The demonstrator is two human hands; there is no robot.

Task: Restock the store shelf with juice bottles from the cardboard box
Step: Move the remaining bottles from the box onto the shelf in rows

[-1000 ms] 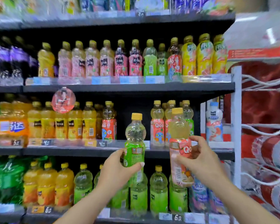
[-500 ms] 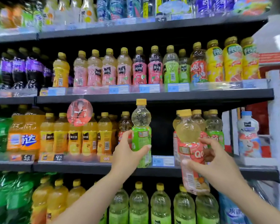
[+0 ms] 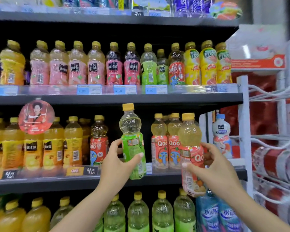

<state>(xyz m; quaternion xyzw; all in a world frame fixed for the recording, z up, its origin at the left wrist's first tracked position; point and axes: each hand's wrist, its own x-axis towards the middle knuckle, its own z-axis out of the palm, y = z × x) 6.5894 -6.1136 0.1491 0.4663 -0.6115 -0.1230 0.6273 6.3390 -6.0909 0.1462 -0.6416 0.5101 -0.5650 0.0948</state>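
Nearest, the right hand (image 3: 215, 171) grips a clear plastic yellow-capped juice bottle with a pink-red label (image 3: 191, 158); the left hand (image 3: 119, 162) grasps a green-labelled, yellow-capped clear bottle (image 3: 132, 144), upright before the dark middle shelf (image 3: 57, 183), between far bottle rows

Two hands up, left hand (image 3: 117, 162) and right hand (image 3: 214, 171), one bottle each: a green-label bottle (image 3: 132, 141) at six o'clock, a pink Qoo bottle (image 3: 191, 156) at four. Top visible row at twelve: four pale pink bottles (image 3: 68, 64), two darker pink (image 3: 122, 64), three yellow (image 3: 208, 62) at two o'clock. One white bottle (image 3: 222, 133) at three, one round promo tag (image 3: 36, 117) at nine.
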